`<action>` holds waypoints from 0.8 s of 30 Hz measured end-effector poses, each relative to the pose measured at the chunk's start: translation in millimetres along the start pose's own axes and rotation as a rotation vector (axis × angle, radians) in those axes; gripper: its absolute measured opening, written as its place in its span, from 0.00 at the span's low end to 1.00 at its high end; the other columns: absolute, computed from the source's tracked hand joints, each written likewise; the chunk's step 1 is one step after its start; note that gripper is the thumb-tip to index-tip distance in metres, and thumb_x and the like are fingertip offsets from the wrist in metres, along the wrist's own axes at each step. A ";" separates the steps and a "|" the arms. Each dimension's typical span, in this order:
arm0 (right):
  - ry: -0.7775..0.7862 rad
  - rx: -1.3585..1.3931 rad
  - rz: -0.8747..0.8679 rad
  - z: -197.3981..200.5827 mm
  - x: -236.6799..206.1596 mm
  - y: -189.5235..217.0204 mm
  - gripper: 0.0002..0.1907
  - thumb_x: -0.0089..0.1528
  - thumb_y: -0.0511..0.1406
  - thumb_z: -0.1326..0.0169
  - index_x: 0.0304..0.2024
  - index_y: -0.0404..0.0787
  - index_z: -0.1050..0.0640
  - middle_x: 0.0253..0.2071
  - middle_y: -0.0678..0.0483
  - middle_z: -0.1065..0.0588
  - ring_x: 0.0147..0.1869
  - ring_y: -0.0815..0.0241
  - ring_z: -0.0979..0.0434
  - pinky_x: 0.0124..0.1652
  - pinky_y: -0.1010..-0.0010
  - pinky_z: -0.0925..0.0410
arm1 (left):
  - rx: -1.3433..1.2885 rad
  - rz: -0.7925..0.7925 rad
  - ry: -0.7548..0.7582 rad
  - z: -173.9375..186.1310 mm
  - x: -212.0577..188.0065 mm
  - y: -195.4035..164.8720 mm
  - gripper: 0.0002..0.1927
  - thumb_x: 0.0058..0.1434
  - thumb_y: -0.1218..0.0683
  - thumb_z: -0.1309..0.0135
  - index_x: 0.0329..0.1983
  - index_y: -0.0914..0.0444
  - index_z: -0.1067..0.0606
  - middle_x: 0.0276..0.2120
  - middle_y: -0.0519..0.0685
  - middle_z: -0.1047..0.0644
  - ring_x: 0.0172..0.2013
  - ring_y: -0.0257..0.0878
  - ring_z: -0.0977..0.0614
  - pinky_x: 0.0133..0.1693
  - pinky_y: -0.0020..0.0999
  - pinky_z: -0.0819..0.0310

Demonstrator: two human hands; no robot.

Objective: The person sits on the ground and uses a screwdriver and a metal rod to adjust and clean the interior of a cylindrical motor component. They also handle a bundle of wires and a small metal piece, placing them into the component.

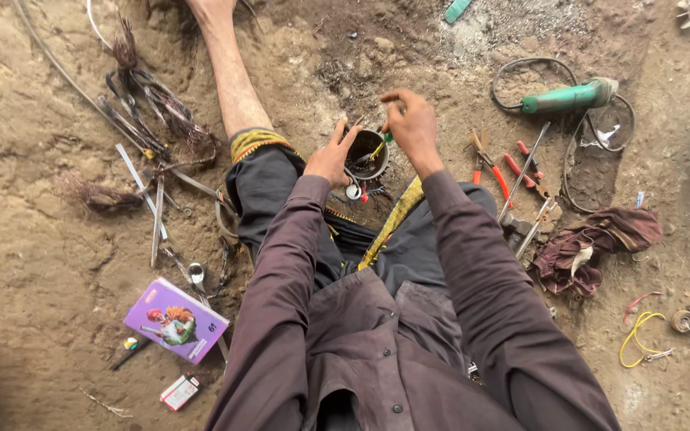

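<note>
The fingers of the left hand (331,158) are curling around the near-left side of a small dark round cup-shaped part (366,153), gripping its rim and wall. The fingers of the right hand (411,126) are pinching closed on a thin tool with a yellow-and-green handle (378,148), whose tip is dipping into the dark inside of the cup. The cup is sitting between the two hands, just above the person's dark-trousered lap, over the bare dirt ground (33,239) near the middle of the view. A small silvery ring (353,191) is lying just below the cup.

To the right of the right hand, red-handled pliers (490,166) and a long metal rod (523,172) are lying on the ground, close together. Further toward the upper right edge, a green angle grinder (570,96) is resting with its black cord (521,68) looping around it. A crumpled maroon rag (592,246) is lying near the right edge, and a loop of yellow wire (637,335) is sitting toward the lower right corner.

On the left, bundles of stripped wire (153,104) and flat metal strips (156,215) are lying scattered. A purple box (176,319) is lying toward the lower left, with a small red-and-white pack (180,392) just below it. A bare leg (229,72) is stretching toward the top edge.
</note>
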State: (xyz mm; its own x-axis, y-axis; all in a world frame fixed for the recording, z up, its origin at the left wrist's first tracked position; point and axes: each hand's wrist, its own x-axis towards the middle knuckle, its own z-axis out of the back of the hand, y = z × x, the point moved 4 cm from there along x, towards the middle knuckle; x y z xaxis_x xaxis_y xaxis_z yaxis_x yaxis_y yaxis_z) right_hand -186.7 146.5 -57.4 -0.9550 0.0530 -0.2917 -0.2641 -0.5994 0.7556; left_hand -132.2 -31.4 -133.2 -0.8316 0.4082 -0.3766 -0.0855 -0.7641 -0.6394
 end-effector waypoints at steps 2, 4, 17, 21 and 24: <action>0.010 0.028 0.036 4.3 -14.5 -0.7 0.10 0.68 0.34 0.48 0.49 0.40 0.19 0.37 0.53 0.19 0.29 0.67 0.19 0.28 0.77 0.28 | -0.008 -0.007 0.008 0.5 -1.6 1.2 0.64 0.36 0.59 0.25 0.73 0.41 0.47 0.77 0.47 0.52 0.46 0.62 0.18 0.48 0.51 0.21; 0.044 0.071 0.097 12.1 -44.9 -3.3 0.09 0.69 0.35 0.44 0.49 0.39 0.19 0.37 0.51 0.19 0.31 0.68 0.19 0.31 0.79 0.28 | -0.017 -0.004 0.005 0.2 -5.2 2.0 0.64 0.36 0.60 0.25 0.73 0.40 0.47 0.77 0.47 0.52 0.46 0.62 0.18 0.47 0.52 0.21; -0.232 0.511 0.122 80.4 -166.4 -31.3 0.08 0.71 0.31 0.47 0.51 0.35 0.23 0.35 0.53 0.22 0.31 0.73 0.27 0.27 0.83 0.36 | -0.056 0.014 0.062 -2.2 8.1 10.3 0.65 0.33 0.57 0.25 0.74 0.42 0.47 0.77 0.48 0.54 0.52 0.62 0.20 0.51 0.51 0.23; -0.222 0.483 0.133 66.7 -162.7 -35.8 0.08 0.71 0.31 0.46 0.51 0.34 0.23 0.36 0.53 0.22 0.29 0.73 0.29 0.28 0.83 0.36 | -0.034 0.058 0.093 -2.7 10.3 11.3 0.63 0.34 0.56 0.25 0.73 0.42 0.46 0.77 0.48 0.54 0.52 0.62 0.20 0.53 0.51 0.24; -0.205 0.496 0.132 57.3 -158.5 -35.4 0.08 0.71 0.31 0.46 0.51 0.34 0.23 0.36 0.53 0.22 0.29 0.74 0.30 0.29 0.84 0.37 | -0.055 0.034 0.081 -0.4 11.6 9.8 0.64 0.33 0.56 0.25 0.73 0.43 0.46 0.77 0.49 0.54 0.53 0.63 0.21 0.53 0.51 0.24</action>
State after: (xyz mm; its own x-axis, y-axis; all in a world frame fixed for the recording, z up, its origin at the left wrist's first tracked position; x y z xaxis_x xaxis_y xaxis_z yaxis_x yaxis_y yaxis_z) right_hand -33.7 205.1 -4.2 -0.9779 0.1872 -0.0931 -0.1250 -0.1664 0.9781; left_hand -142.5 -33.9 -144.1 -0.7861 0.4236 -0.4501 -0.0261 -0.7503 -0.6605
